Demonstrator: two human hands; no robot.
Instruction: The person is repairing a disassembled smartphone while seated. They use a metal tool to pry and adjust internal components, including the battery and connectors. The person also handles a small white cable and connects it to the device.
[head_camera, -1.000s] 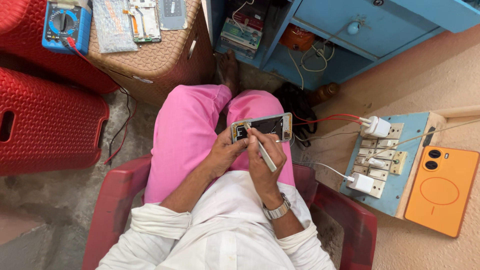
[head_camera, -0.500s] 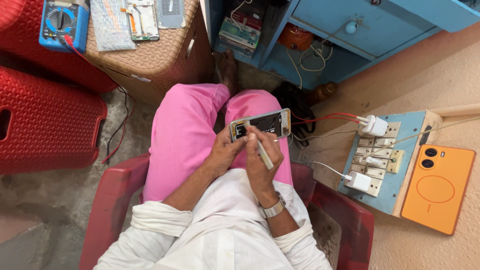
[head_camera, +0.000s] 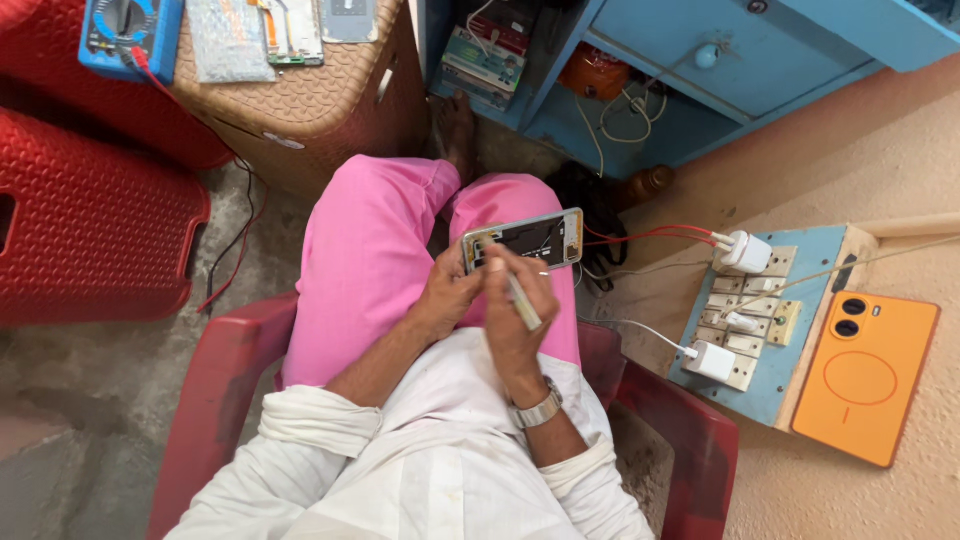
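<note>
The left hand clamps the opened smartphone on the knee; the right hand pinches a screwdriver (slim, pale). A slip could gouge the board.

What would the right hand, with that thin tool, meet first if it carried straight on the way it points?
Most likely the opened phone resting on the knee: the right hand aims its thin tool up toward the phone's near end, beside the left hand. Actual contact is unclear.

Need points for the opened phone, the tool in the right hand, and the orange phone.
opened phone (head_camera: 535, 238): head view, on its exposed dark back.
tool (head_camera: 523, 302): head view, on the pale shaft below the right hand's fingers.
orange phone (head_camera: 865, 378): head view, middle of its orange back.
</note>
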